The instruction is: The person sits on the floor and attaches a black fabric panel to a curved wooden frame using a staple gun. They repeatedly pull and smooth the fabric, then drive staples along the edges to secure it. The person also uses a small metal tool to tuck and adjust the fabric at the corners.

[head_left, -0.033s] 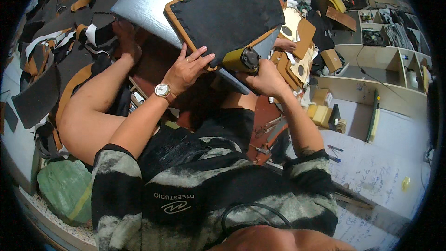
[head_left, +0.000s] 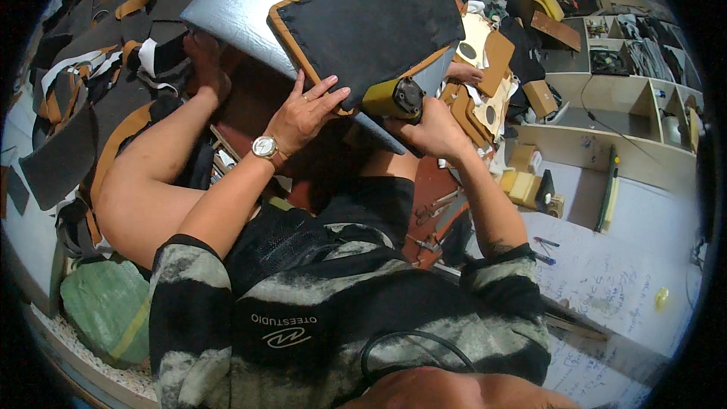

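The silver block (head_left: 242,11) carries the black pad (head_left: 371,26), which lies over its right part. On the red floor (head_left: 435,174), metal tools (head_left: 433,208) lie toward the right side. The white table (head_left: 625,250), marked with handwriting, bears two pens (head_left: 546,242) near its left edge, yellow blocks (head_left: 522,188) by its far left corner and a small yellow piece (head_left: 662,299) toward its right edge. The shelf (head_left: 617,98) holds dark sheets (head_left: 644,53) in a far compartment; a cable (head_left: 594,115) trails across its near edge.
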Demonstrator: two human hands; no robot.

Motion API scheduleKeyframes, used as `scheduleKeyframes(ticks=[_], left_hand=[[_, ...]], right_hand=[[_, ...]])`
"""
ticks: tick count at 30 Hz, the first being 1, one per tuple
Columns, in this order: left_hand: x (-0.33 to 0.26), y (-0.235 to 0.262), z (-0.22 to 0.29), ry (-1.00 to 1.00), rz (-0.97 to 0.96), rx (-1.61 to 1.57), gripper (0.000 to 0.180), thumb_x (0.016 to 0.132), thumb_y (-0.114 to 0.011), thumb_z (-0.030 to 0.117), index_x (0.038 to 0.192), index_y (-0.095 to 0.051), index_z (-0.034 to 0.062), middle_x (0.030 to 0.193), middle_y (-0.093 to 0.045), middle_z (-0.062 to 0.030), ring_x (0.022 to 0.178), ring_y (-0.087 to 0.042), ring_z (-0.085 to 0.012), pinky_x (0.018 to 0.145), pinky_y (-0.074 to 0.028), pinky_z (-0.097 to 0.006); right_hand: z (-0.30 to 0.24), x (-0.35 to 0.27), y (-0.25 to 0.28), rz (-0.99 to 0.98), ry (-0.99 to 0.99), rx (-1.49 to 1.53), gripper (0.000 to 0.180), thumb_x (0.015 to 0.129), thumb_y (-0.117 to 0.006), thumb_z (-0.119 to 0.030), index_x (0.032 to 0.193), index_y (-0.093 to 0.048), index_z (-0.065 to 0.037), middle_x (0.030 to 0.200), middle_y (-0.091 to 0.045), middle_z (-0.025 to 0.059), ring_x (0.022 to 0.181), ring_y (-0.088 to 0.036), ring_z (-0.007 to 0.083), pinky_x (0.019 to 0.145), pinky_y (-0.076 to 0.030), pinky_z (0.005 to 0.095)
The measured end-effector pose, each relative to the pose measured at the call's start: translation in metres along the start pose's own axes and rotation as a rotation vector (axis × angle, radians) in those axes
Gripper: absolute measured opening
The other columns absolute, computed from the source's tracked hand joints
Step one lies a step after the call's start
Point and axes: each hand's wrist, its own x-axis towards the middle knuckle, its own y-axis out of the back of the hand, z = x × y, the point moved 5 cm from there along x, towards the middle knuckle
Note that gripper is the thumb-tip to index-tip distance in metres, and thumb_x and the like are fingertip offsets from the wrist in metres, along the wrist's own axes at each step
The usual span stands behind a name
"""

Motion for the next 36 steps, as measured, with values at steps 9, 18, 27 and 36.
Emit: scheduleKeyframes(ticks=[9, 18, 27, 36], left_hand=[[0.002, 0.001, -0.009, -0.001, -0.035, 0.06, 0.062, 0.092, -0.08, 0.015, 0.149, -0.058, 0.0184, 0.149, -0.065, 0.0032, 0.146, -0.056, -0.0241, 0.122, -0.033, -0.072], [0.013, 0.014, -0.042, -0.013, -0.131, 0.232, 0.065, 0.085, -0.086, 0.032, 0.146, -0.064, 0.0298, 0.164, -0.051, 0.0068, 0.159, -0.036, -0.0282, 0.122, -0.025, -0.078], [0.015, 0.018, -0.043, 0.077, -0.085, 0.057, 0.092, 0.079, -0.091, 0.029, 0.159, -0.047, 0.0285, 0.173, -0.037, 0.0005, 0.157, -0.04, -0.0316, 0.123, -0.031, -0.074], [0.018, 0.024, -0.05, 0.191, 0.044, -0.047, 0.135, 0.067, -0.098, 0.027, 0.172, -0.015, 0.0149, 0.179, -0.015, -0.0158, 0.158, -0.035, -0.0389, 0.126, -0.035, -0.06]], right_hand=[[-0.021, 0.005, -0.015, -0.047, -0.183, -0.06, 0.043, 0.089, -0.078, -0.034, 0.105, -0.078, 0.007, 0.087, -0.077, 0.0259, 0.078, -0.078, 0.0349, 0.074, -0.061, 0.0446], [-0.032, 0.004, 0.0, -0.028, -0.086, -0.031, 0.045, 0.088, -0.078, -0.035, 0.11, -0.079, 0.004, 0.093, -0.078, 0.0251, 0.084, -0.078, 0.0334, 0.08, -0.061, 0.0428], [-0.052, 0.016, -0.005, -0.072, -0.104, -0.122, 0.044, 0.092, -0.078, -0.03, 0.125, -0.076, -0.001, 0.106, -0.08, 0.0166, 0.093, -0.078, 0.0282, 0.088, -0.059, 0.0396], [-0.071, 0.024, 0.006, -0.034, -0.001, -0.04, 0.052, 0.088, -0.077, -0.041, 0.113, -0.078, 0.004, 0.104, -0.078, 0.0276, 0.099, -0.078, 0.0405, 0.091, -0.06, 0.0446]])
